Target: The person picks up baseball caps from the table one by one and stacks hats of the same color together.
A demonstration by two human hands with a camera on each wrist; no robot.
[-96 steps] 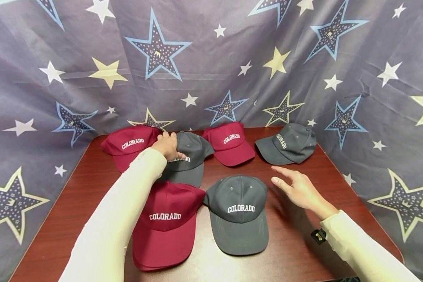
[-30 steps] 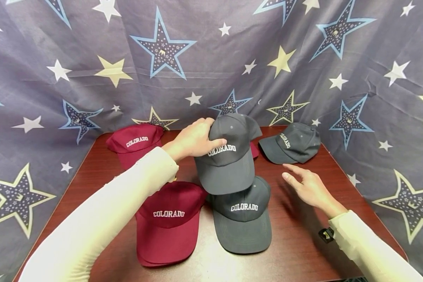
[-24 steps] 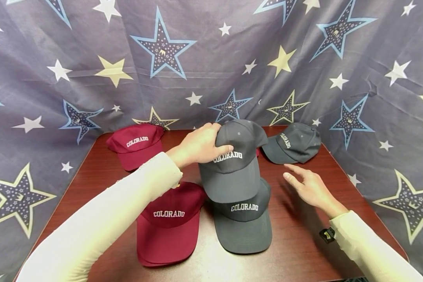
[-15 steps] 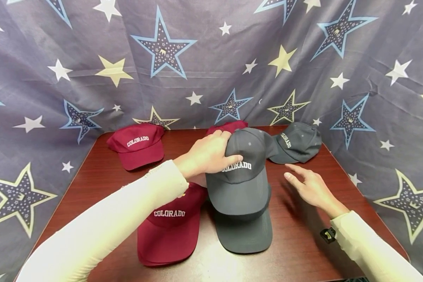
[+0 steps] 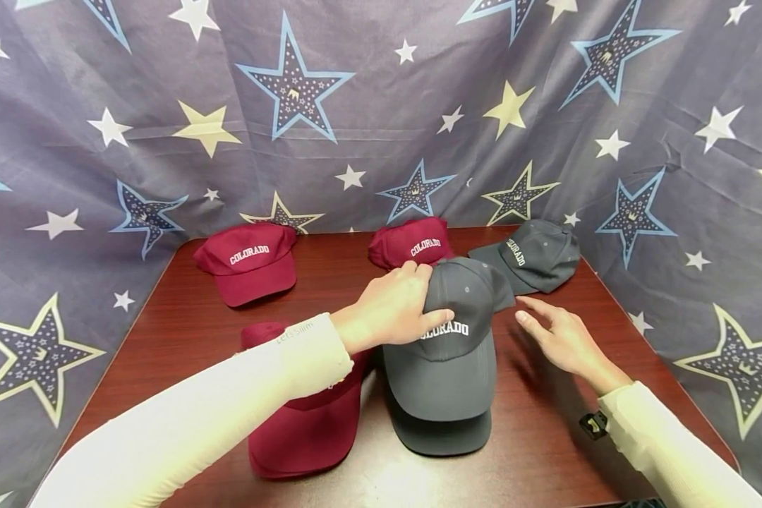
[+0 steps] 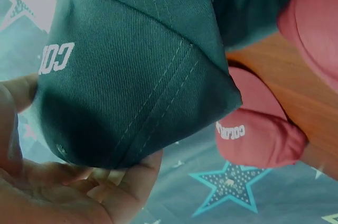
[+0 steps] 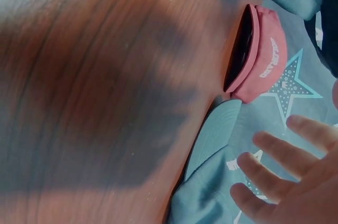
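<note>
My left hand (image 5: 396, 303) grips the crown of a dark grey baseball cap (image 5: 447, 381) with COLORADO in white, the thumb on its front by the lettering. In the left wrist view the fingers curl round the crown of this cap (image 6: 121, 81). It sits right over a second grey cap (image 5: 444, 439), whose brim shows below; the rest is hidden. To the left, a maroon cap (image 5: 307, 437) lies partly under my left sleeve. My right hand (image 5: 561, 339) hovers right of the grey caps, its fingers spread and holding nothing.
Along the back of the brown table (image 5: 184, 339) lie a maroon cap (image 5: 254, 275) at left, another maroon cap (image 5: 413, 236) in the middle and a grey cap (image 5: 542, 257) at right. A star-patterned curtain (image 5: 381, 85) hangs close behind and at both sides.
My left hand has lifted the grey cap from the back row and carried it right, then forward and down over the front grey cap. The right hand has barely moved.
</note>
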